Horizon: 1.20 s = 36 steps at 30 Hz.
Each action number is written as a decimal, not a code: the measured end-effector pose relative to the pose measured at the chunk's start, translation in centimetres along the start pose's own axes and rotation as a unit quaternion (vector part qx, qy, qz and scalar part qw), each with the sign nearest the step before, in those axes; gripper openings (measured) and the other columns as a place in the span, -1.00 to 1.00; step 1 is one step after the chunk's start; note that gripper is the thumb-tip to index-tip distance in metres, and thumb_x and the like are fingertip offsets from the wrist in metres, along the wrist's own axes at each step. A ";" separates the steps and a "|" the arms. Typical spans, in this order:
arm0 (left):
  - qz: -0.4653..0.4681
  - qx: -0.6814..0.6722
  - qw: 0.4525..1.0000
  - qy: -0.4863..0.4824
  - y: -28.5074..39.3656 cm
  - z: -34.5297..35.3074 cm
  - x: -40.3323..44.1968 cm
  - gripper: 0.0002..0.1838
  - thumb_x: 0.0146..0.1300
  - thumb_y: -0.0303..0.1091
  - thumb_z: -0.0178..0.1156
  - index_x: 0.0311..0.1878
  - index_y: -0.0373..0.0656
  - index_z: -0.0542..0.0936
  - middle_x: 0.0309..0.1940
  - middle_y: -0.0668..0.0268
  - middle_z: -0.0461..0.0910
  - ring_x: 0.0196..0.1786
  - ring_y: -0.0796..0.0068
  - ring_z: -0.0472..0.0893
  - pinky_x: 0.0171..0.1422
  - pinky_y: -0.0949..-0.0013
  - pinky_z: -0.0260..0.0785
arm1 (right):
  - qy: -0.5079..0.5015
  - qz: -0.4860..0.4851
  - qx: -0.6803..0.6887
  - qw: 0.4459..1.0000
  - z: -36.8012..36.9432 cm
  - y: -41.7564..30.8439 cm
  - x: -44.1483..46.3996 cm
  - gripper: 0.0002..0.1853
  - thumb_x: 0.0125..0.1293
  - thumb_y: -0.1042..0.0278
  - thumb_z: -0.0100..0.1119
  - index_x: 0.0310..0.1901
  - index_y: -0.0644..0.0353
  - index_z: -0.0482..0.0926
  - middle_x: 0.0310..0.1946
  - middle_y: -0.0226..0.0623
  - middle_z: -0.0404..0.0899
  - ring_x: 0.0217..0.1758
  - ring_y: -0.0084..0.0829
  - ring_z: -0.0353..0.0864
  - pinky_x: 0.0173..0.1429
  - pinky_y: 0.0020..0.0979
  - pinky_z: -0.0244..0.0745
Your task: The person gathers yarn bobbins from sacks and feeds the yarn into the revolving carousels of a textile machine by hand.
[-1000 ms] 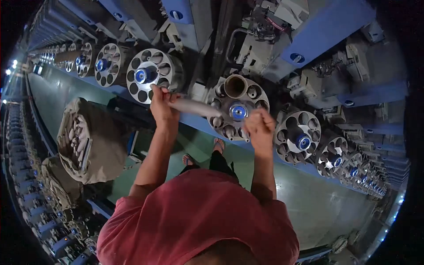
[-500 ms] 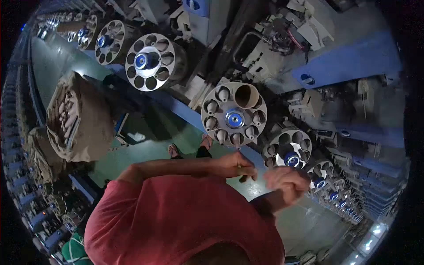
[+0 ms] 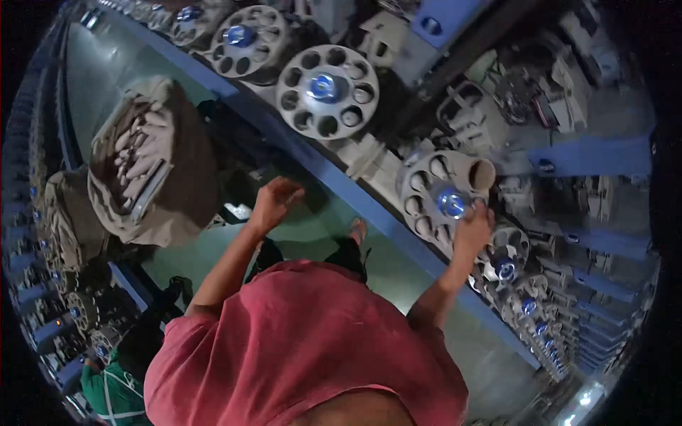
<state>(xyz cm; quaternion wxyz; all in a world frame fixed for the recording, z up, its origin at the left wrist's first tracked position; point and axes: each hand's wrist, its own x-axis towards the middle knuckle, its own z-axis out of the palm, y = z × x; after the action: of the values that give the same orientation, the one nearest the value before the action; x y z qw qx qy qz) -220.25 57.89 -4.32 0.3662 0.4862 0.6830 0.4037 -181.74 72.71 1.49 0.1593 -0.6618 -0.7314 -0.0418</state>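
Note:
My right hand (image 3: pixel 474 228) lies on the right side of a round bobbin magazine (image 3: pixel 410 186), its fingers bent over the top beside the blue hub (image 3: pixel 452 203). Pale cone-tipped bobbins stand in several of the magazine's pockets, and a wide tube (image 3: pixel 482 174) rises at its back right. Part of the magazine is covered by my hand. Out to the left, my left hand (image 3: pixel 278 202) hovers over the floor with loosely curled fingers and nothing visible in it. Left of it stands a cloth sack (image 3: pixel 195 177) holding many pale bobbins (image 3: pixel 145 149).
Another round magazine (image 3: pixel 288 99) stands up the row, with more of them both ways along a blue rail (image 3: pixel 320 167). A second sack (image 3: pixel 67 227) sits at far left. A person in green (image 3: pixel 114 390) is at lower left. Machine units line the right.
My hands were close together before my chest. The left has swung out towards the sack, and the right has come onto the magazine. The view has shifted, moving the magazines rightward.

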 end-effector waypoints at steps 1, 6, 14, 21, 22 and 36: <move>-0.045 -0.058 0.997 0.026 -3.6 -2.0 -2.4 -0.83 0.16 -0.39 0.27 -0.18 -0.21 0.62 -0.29 0.13 0.59 -0.22 0.14 0.62 -0.09 0.21 0.46 | 0.023 -0.019 -0.084 0.996 0.1 -1.1 -0.3 -0.72 0.15 0.53 0.05 -0.07 0.19 0.52 -0.20 -0.01 0.55 -0.11 0.05 0.52 -0.03 -0.06 0.41; -0.129 0.006 0.992 0.004 -9.0 -16.4 -12.3 -0.77 0.21 -0.26 0.25 -0.25 -0.26 0.64 -0.31 0.14 0.64 -0.25 0.36 0.63 -0.17 0.29 0.45 | -0.076 -0.068 0.104 0.989 1.6 -19.2 -4.5 -0.84 0.18 0.51 0.07 -0.19 0.22 0.55 -0.24 -0.05 0.55 -0.16 0.00 0.52 -0.05 -0.10 0.41; -0.058 -0.225 0.966 0.112 -9.0 -37.6 -14.6 -0.74 0.28 -0.22 0.24 -0.25 -0.28 0.62 -0.38 0.40 0.61 -0.26 0.64 0.53 -0.12 0.47 0.40 | -0.413 -0.393 0.424 0.704 -1.2 -56.2 -10.4 -0.85 0.13 0.43 0.25 -0.28 0.31 0.61 -0.42 -0.16 0.59 -0.41 -0.32 0.60 -0.30 -0.39 0.46; -0.112 0.110 0.937 0.311 -21.0 -49.3 -5.8 -0.81 0.09 -0.39 0.27 -0.22 -0.21 0.60 -0.13 0.13 0.58 -0.10 0.11 0.59 -0.04 0.20 0.44 | -0.329 -0.469 0.324 0.753 13.7 -75.1 -5.7 -0.83 0.14 0.40 0.13 -0.31 0.31 0.60 -0.39 -0.02 0.60 -0.24 -0.03 0.59 -0.13 -0.18 0.47; -0.084 0.163 0.935 0.304 -22.3 -50.3 -3.9 -0.75 0.03 -0.42 0.26 -0.17 -0.20 0.59 -0.11 0.13 0.57 -0.05 0.05 0.56 0.01 0.17 0.42 | -0.298 -0.491 0.324 0.751 17.4 -77.6 -5.4 -0.84 0.10 0.45 0.14 -0.30 0.30 0.62 -0.35 0.01 0.60 -0.18 -0.01 0.58 -0.09 -0.19 0.46; 0.047 0.309 0.948 0.060 -30.2 -62.8 8.2 -0.65 -0.07 -0.23 0.25 -0.17 -0.13 0.60 -0.09 0.04 0.52 -0.04 0.00 0.53 0.03 0.14 0.42 | -0.447 -0.316 0.538 0.641 23.8 -91.6 -5.2 -0.80 0.16 0.45 0.20 -0.18 0.30 0.57 -0.28 -0.09 0.66 -0.29 -0.24 0.67 -0.21 -0.35 0.53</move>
<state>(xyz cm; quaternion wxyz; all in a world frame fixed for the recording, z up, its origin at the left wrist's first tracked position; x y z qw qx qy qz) -289.56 47.44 -7.12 0.1367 0.5821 0.7712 0.2183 -275.48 63.20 -8.80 0.1178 -0.1260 -0.7715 0.6125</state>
